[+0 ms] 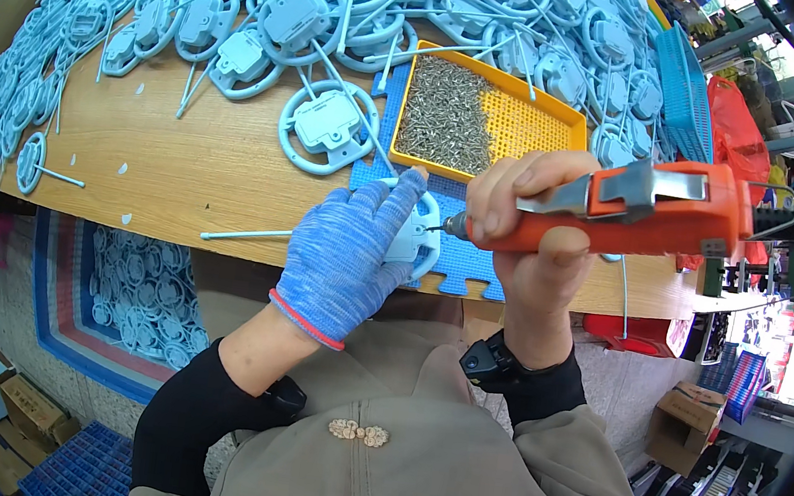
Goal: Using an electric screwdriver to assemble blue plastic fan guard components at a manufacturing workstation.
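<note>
My left hand (341, 253), in a blue knit glove with a red cuff, presses a light blue plastic ring part (426, 234) down on the blue foam mat (464, 266). The part has a flat centre plate and lies near the table's front edge; the glove covers much of it. Bare fingers of my right hand (532, 210) wrap round an orange electric screwdriver (664, 210) with a metal lever. Its bit points left and meets the plate's right side. Whether a screw sits at the tip, I cannot tell.
A yellow tray (542, 119) beyond the mat holds many small screws (444, 120). Light blue ring parts with thin rods (296, 18) heap over the far table. More fill a striped bag (59, 321) below at left. A turquoise basket (683, 95) stands at far right.
</note>
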The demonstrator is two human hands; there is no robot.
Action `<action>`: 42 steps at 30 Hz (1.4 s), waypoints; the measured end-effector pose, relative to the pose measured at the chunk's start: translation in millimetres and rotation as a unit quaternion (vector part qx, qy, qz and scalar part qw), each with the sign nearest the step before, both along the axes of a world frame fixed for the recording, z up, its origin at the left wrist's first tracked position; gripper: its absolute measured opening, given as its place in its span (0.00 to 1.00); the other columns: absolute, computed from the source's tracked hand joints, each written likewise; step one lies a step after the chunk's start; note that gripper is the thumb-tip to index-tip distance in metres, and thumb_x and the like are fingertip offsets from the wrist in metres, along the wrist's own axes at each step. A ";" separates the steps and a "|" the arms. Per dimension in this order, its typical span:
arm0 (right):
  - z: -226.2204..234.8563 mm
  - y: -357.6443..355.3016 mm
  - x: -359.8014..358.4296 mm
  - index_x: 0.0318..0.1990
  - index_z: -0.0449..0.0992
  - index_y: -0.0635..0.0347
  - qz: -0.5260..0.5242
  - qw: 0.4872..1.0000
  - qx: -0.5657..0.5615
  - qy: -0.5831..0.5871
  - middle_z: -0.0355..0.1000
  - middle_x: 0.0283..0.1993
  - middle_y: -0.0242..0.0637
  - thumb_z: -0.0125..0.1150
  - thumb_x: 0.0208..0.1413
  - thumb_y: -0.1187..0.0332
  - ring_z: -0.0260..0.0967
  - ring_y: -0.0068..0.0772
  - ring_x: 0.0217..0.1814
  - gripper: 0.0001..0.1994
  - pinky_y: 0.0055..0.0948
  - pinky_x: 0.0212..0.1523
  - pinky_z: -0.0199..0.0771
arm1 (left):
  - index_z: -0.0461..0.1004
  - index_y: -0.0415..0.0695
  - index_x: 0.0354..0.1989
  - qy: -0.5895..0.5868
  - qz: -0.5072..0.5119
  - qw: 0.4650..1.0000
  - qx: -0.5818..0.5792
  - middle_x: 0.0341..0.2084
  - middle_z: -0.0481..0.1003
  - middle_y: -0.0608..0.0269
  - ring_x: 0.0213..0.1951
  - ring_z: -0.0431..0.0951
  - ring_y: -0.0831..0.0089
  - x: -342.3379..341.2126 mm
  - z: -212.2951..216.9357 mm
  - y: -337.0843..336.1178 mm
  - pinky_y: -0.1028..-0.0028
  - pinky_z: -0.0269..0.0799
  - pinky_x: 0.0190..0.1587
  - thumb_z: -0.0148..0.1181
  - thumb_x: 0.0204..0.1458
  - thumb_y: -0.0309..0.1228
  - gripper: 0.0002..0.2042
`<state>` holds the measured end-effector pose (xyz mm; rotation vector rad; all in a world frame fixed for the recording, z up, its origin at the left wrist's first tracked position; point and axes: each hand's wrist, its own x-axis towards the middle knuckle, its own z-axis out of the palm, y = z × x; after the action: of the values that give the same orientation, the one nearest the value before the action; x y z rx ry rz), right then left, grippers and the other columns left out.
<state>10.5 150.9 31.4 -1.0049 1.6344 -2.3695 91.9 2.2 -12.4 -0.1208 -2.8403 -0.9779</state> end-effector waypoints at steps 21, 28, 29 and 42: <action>-13.2 -15.4 -3.7 0.38 0.65 0.60 0.026 0.998 0.036 -0.035 0.64 0.21 0.34 0.65 0.50 0.49 0.61 0.27 0.22 0.23 0.24 0.21 0.60 | 0.67 0.47 0.54 0.068 -0.063 0.996 -0.009 0.43 0.74 0.57 0.41 0.72 0.54 -13.5 -4.6 -11.0 0.60 0.64 0.47 0.71 0.33 0.37 0.34; 2.5 24.0 -29.8 0.38 0.67 0.62 0.005 0.994 -0.108 0.025 0.66 0.23 0.36 0.62 0.54 0.57 0.62 0.26 0.21 0.17 0.25 0.22 0.62 | 0.65 0.44 0.55 0.020 0.012 0.990 -0.137 0.37 0.73 0.60 0.40 0.72 0.61 51.1 16.5 -72.7 0.60 0.61 0.50 0.70 0.32 0.36 0.36; 5.0 31.7 -37.3 0.39 0.68 0.59 -0.040 0.995 -0.088 0.015 0.64 0.23 0.34 0.60 0.53 0.50 0.61 0.26 0.24 0.21 0.27 0.25 0.62 | 0.65 0.43 0.56 -0.016 0.050 0.986 -0.159 0.38 0.73 0.58 0.43 0.71 0.60 69.5 18.2 -92.2 0.60 0.60 0.52 0.71 0.32 0.35 0.37; -30.4 49.8 -90.2 0.36 0.69 0.59 -0.183 0.982 -0.038 -0.005 0.66 0.23 0.34 0.63 0.54 0.56 0.64 0.27 0.25 0.16 0.28 0.28 0.65 | 0.60 0.43 0.62 0.043 0.025 0.993 -0.110 0.50 0.68 0.48 0.52 0.67 0.53 -65.4 -19.9 -94.6 0.62 0.62 0.56 0.69 0.37 0.30 0.38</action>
<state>-79.7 200.8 1.0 -0.7543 1.8780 -2.6763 26.5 -92.4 -32.3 -0.1112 -2.8471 -0.6304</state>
